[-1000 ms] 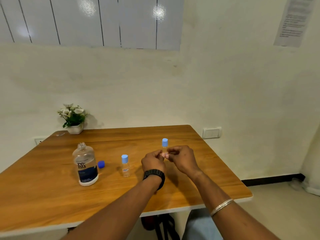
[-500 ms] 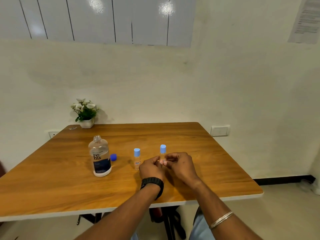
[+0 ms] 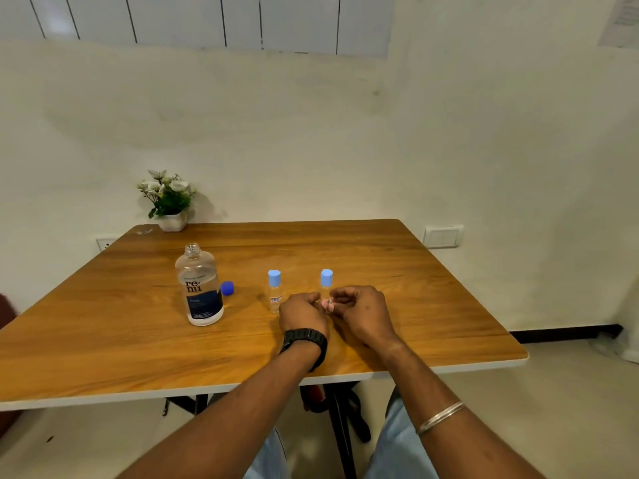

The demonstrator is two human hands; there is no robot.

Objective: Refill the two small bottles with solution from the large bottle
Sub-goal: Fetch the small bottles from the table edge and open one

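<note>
1. Nearest the viewer, the left hand (image 3: 303,311) and right hand (image 3: 359,311) meet just in front of the right small bottle (image 3: 326,284). The fingers of both are curled inward with the fingertips close together around the bottle's lower body. Whether either grip is closed on the bottle, on a small pale item between the fingertips, or on nothing cannot be told; the knuckles hide the contact.
2. The right small bottle stands upright on the tabletop (image 3: 432,305), its light-blue cap on.
3. The left small bottle (image 3: 274,291) stands just left of the left hand, apart from it, upright and capped. Its clear body does not show a readable fill level.
4. Further left stands the large bottle (image 3: 200,286), upright with an open neck. Its dark-blue cap (image 3: 227,288) lies on the tabletop just to its right, apart from it.
5. At the far left corner sits a potted plant (image 3: 168,198), well away from the work.
6. Assessment: the step in hand appears to be work on the right small bottle. Both small bottles are capped, so either filling is done or it has not begun.
7. Next move, if filling remains: steady the small bottle, unscrew its cap, then fetch the large bottle for a careful pour into a narrow neck.
</note>
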